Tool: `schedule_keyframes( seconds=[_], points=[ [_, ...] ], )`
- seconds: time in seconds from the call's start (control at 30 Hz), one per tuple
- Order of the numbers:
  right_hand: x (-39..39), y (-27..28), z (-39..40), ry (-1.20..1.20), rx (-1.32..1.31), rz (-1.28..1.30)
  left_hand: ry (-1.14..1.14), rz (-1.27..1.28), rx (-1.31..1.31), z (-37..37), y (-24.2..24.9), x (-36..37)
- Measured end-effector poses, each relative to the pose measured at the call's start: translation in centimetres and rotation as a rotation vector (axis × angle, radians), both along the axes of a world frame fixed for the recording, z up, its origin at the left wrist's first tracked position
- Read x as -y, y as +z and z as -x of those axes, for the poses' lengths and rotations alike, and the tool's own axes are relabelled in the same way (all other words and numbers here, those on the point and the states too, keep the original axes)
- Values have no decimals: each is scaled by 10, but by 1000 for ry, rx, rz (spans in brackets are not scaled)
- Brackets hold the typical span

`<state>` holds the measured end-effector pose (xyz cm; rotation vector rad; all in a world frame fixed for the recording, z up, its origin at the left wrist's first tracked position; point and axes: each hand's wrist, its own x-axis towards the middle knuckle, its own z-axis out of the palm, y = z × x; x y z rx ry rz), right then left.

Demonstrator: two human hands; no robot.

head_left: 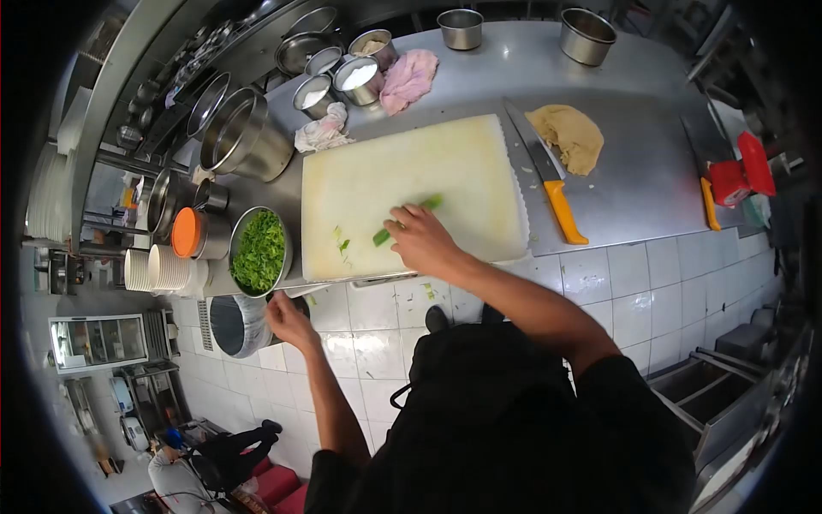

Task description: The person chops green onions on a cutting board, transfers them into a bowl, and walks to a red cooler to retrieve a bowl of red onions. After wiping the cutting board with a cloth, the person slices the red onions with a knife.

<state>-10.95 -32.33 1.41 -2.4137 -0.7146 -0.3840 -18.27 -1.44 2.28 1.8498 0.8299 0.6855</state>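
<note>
Metal counter point(640, 197), cutting board point(402, 167). My right hand point(417, 237) grips green stalk point(382, 236), ends jutting both sides; my left hand point(291, 320), fingers bunched, at rim of greens bowl point(289, 248).

This looks like a working restaurant kitchen, with a long steel counter point(634, 193), a big cutting board point(411, 171), knives with yellow handles point(562, 210), metal pots point(248, 137), stacked bowls point(169, 268) and a white tiled floor point(368, 334)
</note>
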Motion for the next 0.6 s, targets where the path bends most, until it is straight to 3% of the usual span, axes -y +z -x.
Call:
schedule_keyframes(
  seconds=[0.03,0.07,0.1,0.17,0.23,0.27,0.4,0.6],
  points=[
    [8,-1,11,-69,16,-80,-165,-200,282,0,-16,18],
    [25,0,25,-122,23,-158,-264,-363,211,7,9,61],
    [52,6,34,-179,-237,-422,-411,-437,169,7,23,90],
    [120,10,43,-398,-50,-244,-649,-531,183,-2,37,137],
    [177,0,53,-666,-40,-13,-804,-580,238,-15,38,171],
    [190,5,57,-743,-191,34,-854,-569,260,-23,34,186],
    [220,-19,50,-715,-265,17,-958,-684,276,-66,6,209],
    [206,10,37,-692,-393,-35,-1036,-911,209,-83,-20,198]
  ],
)
